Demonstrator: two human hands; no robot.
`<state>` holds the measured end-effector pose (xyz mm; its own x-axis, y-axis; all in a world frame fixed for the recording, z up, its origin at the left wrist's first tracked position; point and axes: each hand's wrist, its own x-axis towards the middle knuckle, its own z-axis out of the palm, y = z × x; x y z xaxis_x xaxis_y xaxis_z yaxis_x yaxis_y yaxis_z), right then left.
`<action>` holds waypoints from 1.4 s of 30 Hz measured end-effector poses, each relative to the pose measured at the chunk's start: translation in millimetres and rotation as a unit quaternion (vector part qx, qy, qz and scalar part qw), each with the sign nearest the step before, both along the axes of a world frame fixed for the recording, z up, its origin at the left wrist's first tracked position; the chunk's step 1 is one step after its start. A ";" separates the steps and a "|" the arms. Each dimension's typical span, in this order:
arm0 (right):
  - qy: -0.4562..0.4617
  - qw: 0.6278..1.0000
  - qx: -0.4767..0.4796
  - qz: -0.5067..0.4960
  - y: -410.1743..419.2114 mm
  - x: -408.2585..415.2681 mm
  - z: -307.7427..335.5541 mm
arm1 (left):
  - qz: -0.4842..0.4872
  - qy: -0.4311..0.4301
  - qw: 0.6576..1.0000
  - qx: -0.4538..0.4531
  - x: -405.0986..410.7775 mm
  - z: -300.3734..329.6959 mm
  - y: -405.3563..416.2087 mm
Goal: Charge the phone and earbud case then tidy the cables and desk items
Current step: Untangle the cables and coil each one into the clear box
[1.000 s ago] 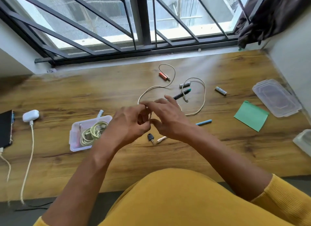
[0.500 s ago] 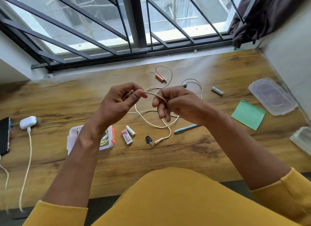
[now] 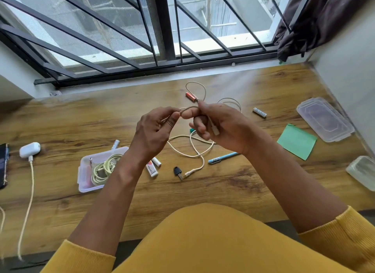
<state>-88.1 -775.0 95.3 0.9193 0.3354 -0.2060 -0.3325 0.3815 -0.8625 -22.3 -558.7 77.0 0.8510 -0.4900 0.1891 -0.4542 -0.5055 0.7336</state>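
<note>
Cable (image 3: 194, 150): held above counter (image 3: 243, 187), left hand (image 3: 154, 130) pinching loop, right hand (image 3: 221, 126) gripping plug end. Versus earlier: hands closer together, loop shorter, slack still trailing on counter.

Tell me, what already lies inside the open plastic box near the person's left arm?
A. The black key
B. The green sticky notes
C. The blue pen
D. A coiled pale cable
D. The open plastic box holds a coiled pale cable; the green notes, blue pen and black key all lie out on the desk.
</note>
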 end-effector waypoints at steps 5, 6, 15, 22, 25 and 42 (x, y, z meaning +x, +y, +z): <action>-0.047 0.997 0.046 0.035 7.2 -3.1 -0.2 | -0.019 0.016 0.999 -0.020 0.7 1.4 0.4; -0.056 0.996 0.060 0.027 9.1 -2.2 -0.5 | -0.036 0.027 0.998 -0.035 -0.2 0.5 -0.2; -0.080 0.985 0.151 -0.030 10.1 1.5 4.2 | -0.024 0.057 0.998 0.009 -17.2 -20.2 -1.3; -0.061 0.978 0.163 -0.115 20.2 7.7 -5.6 | -0.123 0.065 0.974 0.178 -43.8 -22.1 -15.3; -0.057 0.978 0.126 -0.155 23.5 8.1 -11.9 | -0.128 0.042 0.971 0.198 -43.3 -12.4 -19.4; -0.160 0.911 -0.353 -0.140 27.7 3.5 -15.8 | -0.094 0.054 0.991 0.079 -1.7 38.6 -3.8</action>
